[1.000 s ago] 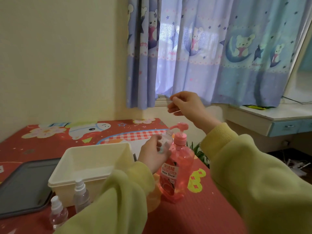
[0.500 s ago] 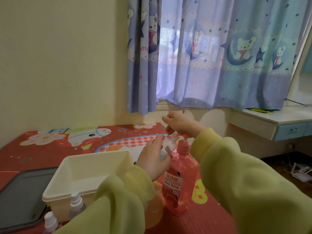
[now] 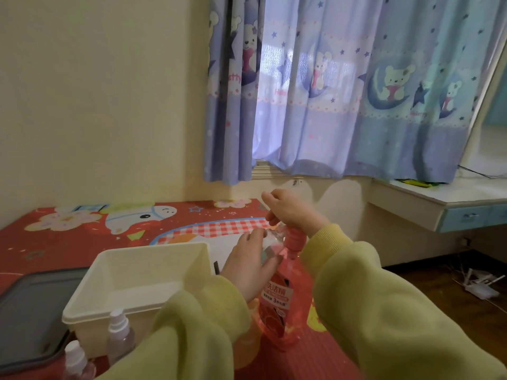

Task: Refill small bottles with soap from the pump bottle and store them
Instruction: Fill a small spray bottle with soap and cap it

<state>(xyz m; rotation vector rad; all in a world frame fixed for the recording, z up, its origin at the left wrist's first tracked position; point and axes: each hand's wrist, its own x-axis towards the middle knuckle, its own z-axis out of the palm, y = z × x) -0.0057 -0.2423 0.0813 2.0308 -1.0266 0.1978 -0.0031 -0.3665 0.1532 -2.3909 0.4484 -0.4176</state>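
Red cartoon-printed tabletop (image 3: 68,242) runs up to a cream wall, with a bear-patterned curtain (image 3: 343,105) hanging behind. The left hand (image 3: 247,267) has its fingers (image 3: 255,235) wrapped round a small clear bottle (image 3: 270,244), holding it tilted with its mouth up against the spout of the pink pump bottle (image 3: 279,303). The right hand (image 3: 290,209) sits on top of the pump, fingers (image 3: 271,219) curled down over its head just above the left fingers. The spout tip and the small bottle's mouth are hidden between the two sets of fingers, so whether soap is flowing cannot be told.

The step in hand looks to be the filling. It would go best with a straight-down, slow press, so the pump bottle does not tip. The small bottle's mouth should stay directly beneath the spout, with pauses to check the level through its clear wall.

Just beside the left fingers on the outer side stands a white tub (image 3: 131,305), likely the place for storing. Two capped spray bottles (image 3: 119,333) (image 3: 76,360) and a grey tray (image 3: 30,305) lie nearer the person. That side is crowded, so the left elbow has little room to swing. On the far side of the right fingers the tabletop ends near the pump bottle, with the floor beyond. Any sideways push that way looks risky.
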